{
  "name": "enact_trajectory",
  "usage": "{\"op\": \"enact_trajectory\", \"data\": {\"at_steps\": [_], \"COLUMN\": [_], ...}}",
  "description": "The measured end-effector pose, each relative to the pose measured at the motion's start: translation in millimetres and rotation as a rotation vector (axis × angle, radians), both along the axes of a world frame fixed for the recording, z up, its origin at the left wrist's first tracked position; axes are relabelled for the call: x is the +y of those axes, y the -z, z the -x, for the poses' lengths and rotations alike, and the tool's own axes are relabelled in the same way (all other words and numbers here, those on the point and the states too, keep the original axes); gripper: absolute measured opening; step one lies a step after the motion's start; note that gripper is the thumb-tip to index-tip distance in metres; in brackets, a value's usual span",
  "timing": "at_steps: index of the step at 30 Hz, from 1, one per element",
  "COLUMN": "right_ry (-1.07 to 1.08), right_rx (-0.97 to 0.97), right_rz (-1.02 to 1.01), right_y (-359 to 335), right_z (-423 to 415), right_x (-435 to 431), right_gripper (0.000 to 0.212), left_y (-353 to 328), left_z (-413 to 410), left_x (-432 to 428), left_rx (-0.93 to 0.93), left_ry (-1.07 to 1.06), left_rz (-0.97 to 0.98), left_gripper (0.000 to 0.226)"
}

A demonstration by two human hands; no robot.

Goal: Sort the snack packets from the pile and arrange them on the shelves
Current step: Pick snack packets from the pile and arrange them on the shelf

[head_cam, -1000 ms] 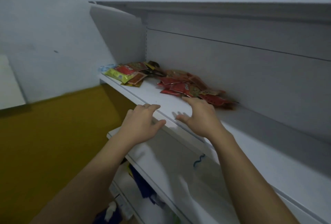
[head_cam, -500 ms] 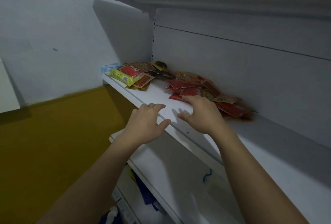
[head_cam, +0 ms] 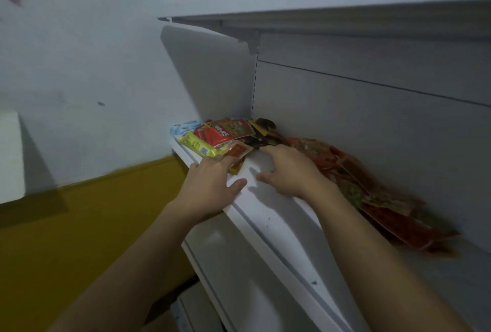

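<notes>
The snack packets lie heaped along the shelf's back edge, reaching its left end. The left hand lies flat at the front edge, fingertips touching them; the right hand, fingers spread, touches the heap.

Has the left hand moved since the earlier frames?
Yes. The left hand slid along the shelf edge toward the left packet stack, now touching it.

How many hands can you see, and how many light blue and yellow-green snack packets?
Hands: 2, the left hand and the right hand
Light blue packet: 1
Yellow-green packet: 1
Total: 4
The red packets are too blurred and overlapped to count.
</notes>
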State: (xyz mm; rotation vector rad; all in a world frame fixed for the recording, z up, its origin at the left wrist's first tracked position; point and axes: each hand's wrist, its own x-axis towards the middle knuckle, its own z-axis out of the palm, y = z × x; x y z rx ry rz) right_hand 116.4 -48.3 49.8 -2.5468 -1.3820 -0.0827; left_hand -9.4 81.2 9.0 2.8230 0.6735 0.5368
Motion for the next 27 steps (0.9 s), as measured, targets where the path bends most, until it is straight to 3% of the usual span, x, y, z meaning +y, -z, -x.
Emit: {"op": "enact_trajectory", "data": {"at_steps": [12, 27], "right_ry": [-0.051, 0.093], "right_rx": [-0.023, -0.065], "right_rz": [0.033, 0.129], "right_y": [17.1, 35.7], "right_z": [-24.1, -13.4], "right_x": [91.9, 213.7], "right_gripper": [0.059, 0.052], "left_y": [4.8, 9.5], "left_z": [-17.6, -63.5], "left_x": [89.0, 219.0], "left_rx": [0.090, 0.161], "left_ry": [-0.070, 0.117], "left_rz": [0.014, -0.050], "left_gripper": [0.059, 0.055]}}
